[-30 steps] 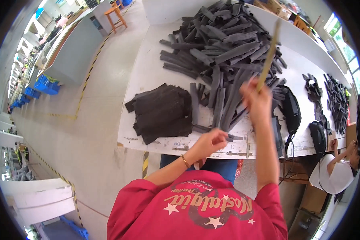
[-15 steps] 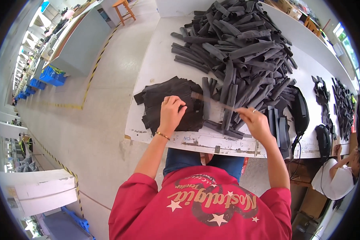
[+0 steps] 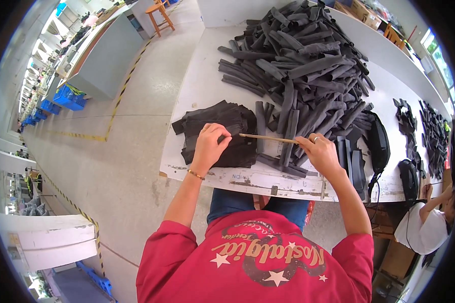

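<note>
A thin wooden stick (image 3: 269,138) is held at its right end by my right hand (image 3: 318,153), fingers and thumb closed round it. Its other end points left, to the right edge of a stack of flat black fabric pieces (image 3: 222,113). Over that stack is my left hand (image 3: 210,146), thumb and fingertips pinched together near the stick's tip. Whatever lies in the pinch is too small to make out. Several dark grey fabric tubes (image 3: 290,129) lie just right of the stack, beneath and beyond the stick.
A big heap of dark grey tubes (image 3: 308,60) covers the back of the white table (image 3: 194,83). To the right lie flat grey strips (image 3: 351,159) and a black bag (image 3: 378,136). Another person in white (image 3: 420,227) sits at the far right. A wooden stool (image 3: 160,19) stands beyond.
The stick's tip has swung down toward my left hand; it was blurred by motion before. My left hand has turned slightly, its thumb and fingertips now showing pinched.
</note>
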Motion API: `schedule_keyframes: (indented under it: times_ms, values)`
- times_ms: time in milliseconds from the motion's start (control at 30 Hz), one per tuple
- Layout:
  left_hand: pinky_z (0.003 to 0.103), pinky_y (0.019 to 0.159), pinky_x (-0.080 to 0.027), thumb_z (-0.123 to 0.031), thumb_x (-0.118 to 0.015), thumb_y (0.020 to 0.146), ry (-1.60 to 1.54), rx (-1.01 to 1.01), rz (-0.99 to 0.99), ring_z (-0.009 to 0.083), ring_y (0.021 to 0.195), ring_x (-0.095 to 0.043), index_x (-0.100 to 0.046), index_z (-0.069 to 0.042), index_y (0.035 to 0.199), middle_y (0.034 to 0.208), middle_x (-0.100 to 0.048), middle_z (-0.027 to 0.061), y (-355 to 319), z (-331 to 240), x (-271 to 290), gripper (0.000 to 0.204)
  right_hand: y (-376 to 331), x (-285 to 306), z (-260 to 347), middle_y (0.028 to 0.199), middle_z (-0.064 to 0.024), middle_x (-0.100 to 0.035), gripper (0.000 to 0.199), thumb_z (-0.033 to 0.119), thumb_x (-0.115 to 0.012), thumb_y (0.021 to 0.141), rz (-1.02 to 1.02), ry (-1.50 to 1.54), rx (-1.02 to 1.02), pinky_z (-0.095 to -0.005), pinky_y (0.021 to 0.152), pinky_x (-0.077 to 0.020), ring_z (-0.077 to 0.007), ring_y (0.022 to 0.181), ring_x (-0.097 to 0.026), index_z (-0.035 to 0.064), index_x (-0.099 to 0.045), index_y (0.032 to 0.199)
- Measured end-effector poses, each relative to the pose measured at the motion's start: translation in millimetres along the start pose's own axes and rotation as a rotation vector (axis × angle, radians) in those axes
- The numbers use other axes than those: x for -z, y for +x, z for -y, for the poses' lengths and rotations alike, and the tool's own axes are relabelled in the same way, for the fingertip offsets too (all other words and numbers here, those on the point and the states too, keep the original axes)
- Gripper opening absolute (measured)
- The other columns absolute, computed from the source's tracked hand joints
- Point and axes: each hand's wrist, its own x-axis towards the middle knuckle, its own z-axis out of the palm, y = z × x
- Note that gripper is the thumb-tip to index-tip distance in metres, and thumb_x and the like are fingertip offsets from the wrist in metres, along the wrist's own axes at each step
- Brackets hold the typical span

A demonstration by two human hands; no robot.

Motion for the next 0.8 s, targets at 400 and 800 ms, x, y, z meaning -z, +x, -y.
schedule_keyframes:
  times_ms: [400, 800]
  values:
    - [0.042, 0.097, -0.039, -0.009, -0.066, 0.08, -0.205, -0.047, -0.829, 0.0262, 0.113, -0.049, -0.058, -0.002, 0.108, 0.108, -0.057, 0.0102, 4, -82, -11, 0.03, -16, -63, 58, 0.07, 0.0015, -0.053, 0.031, 0.001, -0.057, 0.087, 0.137, 1.124, -0.53, -0.0219, 0.061, -0.0421, -0.0051, 0.065, -0.047, 0.0014, -0.06, 0.118]
    - [0.035, 0.068, -0.054, -0.02, -0.062, 0.091, -1.663, 0.802, -0.496, 0.017, 0.063, -0.061, -0.063, -0.001, 0.099, 0.076, -0.063, 0.0067, -6, -67, -74, 0.021, -26, -107, 149, 0.066, -0.0046, -0.055, 0.014, 0.002, -0.052, 0.089, -0.229, 1.169, -0.739, -0.0257, 0.055, -0.0409, -0.0093, 0.062, -0.049, -0.0024, -0.059, 0.1]
